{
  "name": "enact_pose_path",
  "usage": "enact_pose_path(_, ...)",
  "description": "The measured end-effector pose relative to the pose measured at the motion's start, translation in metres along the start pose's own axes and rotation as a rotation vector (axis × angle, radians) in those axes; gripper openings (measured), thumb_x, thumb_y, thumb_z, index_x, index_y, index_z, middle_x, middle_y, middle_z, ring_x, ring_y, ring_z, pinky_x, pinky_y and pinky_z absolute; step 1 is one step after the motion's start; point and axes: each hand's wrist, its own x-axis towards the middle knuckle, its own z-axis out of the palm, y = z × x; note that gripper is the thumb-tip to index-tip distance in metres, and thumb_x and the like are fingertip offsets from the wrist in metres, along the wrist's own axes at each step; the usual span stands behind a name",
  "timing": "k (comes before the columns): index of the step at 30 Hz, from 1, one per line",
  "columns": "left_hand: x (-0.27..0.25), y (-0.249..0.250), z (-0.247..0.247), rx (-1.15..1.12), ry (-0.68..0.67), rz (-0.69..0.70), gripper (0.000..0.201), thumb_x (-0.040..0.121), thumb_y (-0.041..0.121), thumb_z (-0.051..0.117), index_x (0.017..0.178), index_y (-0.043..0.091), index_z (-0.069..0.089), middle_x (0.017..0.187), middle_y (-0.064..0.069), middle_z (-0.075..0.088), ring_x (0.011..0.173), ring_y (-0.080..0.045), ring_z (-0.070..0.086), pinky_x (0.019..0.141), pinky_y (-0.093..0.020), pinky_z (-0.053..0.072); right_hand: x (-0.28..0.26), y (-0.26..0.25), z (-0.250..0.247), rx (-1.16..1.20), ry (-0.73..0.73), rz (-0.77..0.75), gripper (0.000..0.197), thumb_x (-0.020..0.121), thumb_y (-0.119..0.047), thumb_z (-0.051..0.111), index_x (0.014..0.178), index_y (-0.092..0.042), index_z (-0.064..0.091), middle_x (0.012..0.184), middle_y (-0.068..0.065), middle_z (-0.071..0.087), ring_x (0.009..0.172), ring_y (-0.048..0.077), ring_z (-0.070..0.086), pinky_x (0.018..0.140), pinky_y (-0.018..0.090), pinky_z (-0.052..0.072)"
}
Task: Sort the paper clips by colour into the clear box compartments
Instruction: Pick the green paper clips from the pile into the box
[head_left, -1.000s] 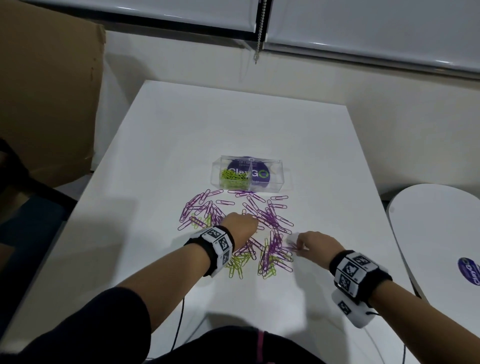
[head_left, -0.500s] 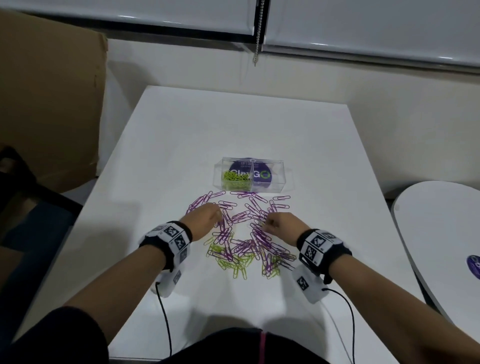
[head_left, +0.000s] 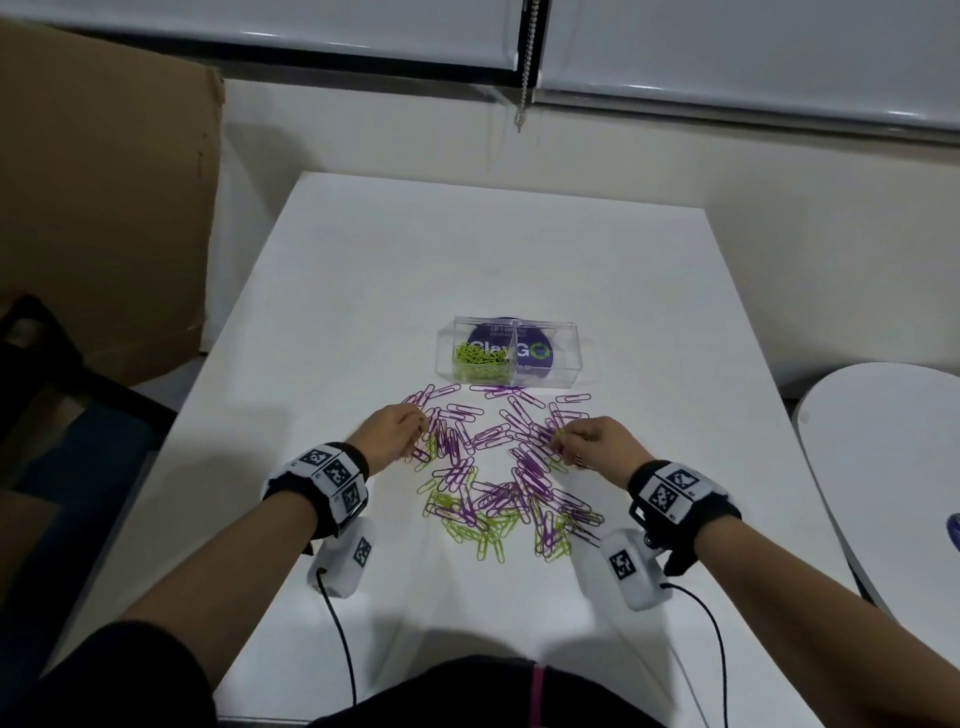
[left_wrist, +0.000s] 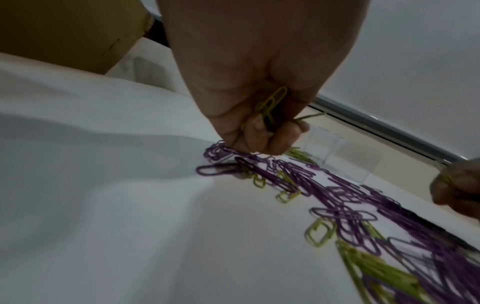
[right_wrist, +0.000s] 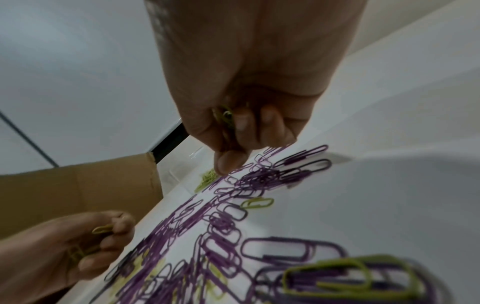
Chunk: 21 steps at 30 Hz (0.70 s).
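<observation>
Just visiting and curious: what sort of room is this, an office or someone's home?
Probably an office or meeting room, not a home: a plain white table, a second round white table beside it, roller blinds with a bead chain, and a large cardboard box against the wall.

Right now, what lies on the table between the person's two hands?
In the head view, loose purple wire paper clips cover the white table between the left hand and the right hand; each hand holds yellow-green paper clips.
</observation>
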Motion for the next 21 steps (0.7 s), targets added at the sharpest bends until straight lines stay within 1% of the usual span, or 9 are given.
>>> enact_pose_path(3,-0.002,0.002,-0.002,-0.143,-0.009,-0.094,0.038,0.096,0.006,0.029,0.061,0.014,0.040,0.059,-0.002,0.036,0.038,-0.007,0.033,0.036,-0.012,0.025,-0.003,0.001,0.000,0.144,0.016,0.008,0.028,0.091,-0.001,0.044,0.072,-0.006,0.063,0.061,0.002,0.055,0.040,-0.004,0.046,0.044,0.006,0.035)
enact_pose_path(5,-0.003,0.003,-0.001,-0.200,-0.023,-0.131,0.039,0.096,0.006,0.029,0.059,0.015,0.033,0.058,-0.002,0.031,0.030,-0.001,0.028,0.032,-0.010,0.022,-0.004,0.001,0.002,0.258,0.018,0.019,0.034,0.090,0.005,0.039,0.065,-0.010,0.057,0.059,0.006,0.050,0.034,-0.002,0.040,0.038,0.007,0.028)
enact_pose_path(7,-0.005,0.002,0.001,-0.188,-0.030,-0.129,0.040,0.097,0.005,0.029,0.058,0.015,0.031,0.057,-0.002,0.029,0.030,0.000,0.028,0.031,-0.008,0.021,-0.006,0.001,0.004,0.340,0.021,0.028,0.036,0.091,0.005,0.037,0.061,-0.010,0.051,0.058,0.007,0.044,0.034,0.000,0.033,0.037,0.010,0.022)
enact_pose_path(10,-0.007,0.000,0.001,-0.099,-0.010,-0.091,0.038,0.097,0.005,0.034,0.060,0.012,0.043,0.057,-0.005,0.039,0.037,-0.005,0.035,0.034,-0.008,0.025,-0.006,0.004,0.007,0.367,0.033,0.034,0.035,0.093,0.001,0.036,0.061,-0.011,0.043,0.057,0.005,0.037,0.042,0.009,0.029,0.036,0.011,0.020)
enact_pose_path(13,-0.008,-0.002,-0.001,-0.079,-0.006,-0.052,0.032,0.097,0.006,0.039,0.072,0.009,0.058,0.059,-0.003,0.047,0.035,-0.001,0.041,0.038,-0.005,0.031,-0.008,0.011,0.009,0.281,0.028,0.031,0.035,0.095,-0.001,0.038,0.067,-0.012,0.054,0.056,0.002,0.041,0.039,0.003,0.034,0.037,0.008,0.025)
enact_pose_path(15,-0.009,-0.003,-0.002,-0.072,-0.010,-0.037,0.028,0.097,0.007,0.040,0.079,0.009,0.062,0.059,-0.001,0.048,0.038,0.001,0.044,0.043,-0.007,0.034,-0.008,0.016,0.010,0.269,0.004,0.052,0.032,0.096,-0.002,0.039,0.076,-0.013,0.062,0.056,0.002,0.044,0.042,0.005,0.034,0.037,0.009,0.025)
enact_pose_path(16,-0.009,-0.004,-0.001,-0.074,-0.003,-0.035,0.030,0.098,0.008,0.040,0.076,0.011,0.060,0.060,-0.001,0.047,0.043,-0.001,0.044,0.046,-0.011,0.034,-0.009,0.019,0.010,0.291,-0.002,0.072,0.032,0.095,-0.001,0.039,0.079,-0.013,0.064,0.056,0.001,0.045,0.042,0.006,0.033,0.036,0.010,0.023)
enact_pose_path(18,-0.008,-0.004,-0.001,-0.104,0.030,-0.047,0.037,0.099,0.012,0.037,0.064,0.013,0.049,0.059,-0.001,0.041,0.051,-0.013,0.037,0.050,-0.019,0.031,-0.009,0.020,0.009,0.375,0.003,0.108,0.031,0.093,0.002,0.039,0.084,-0.009,0.067,0.054,0.000,0.048,0.035,0.002,0.033,0.035,0.011,0.022)
enact_pose_path(21,-0.008,-0.005,0.001,-0.126,0.053,-0.069,0.043,0.101,0.025,0.036,0.058,0.016,0.032,0.057,0.000,0.030,0.051,-0.014,0.027,0.051,-0.024,0.024,-0.010,0.019,0.008,0.524,0.030,0.168,0.036,0.090,0.006,0.034,0.071,-0.007,0.062,0.049,0.002,0.045,0.031,0.004,0.030,0.035,0.011,0.021)
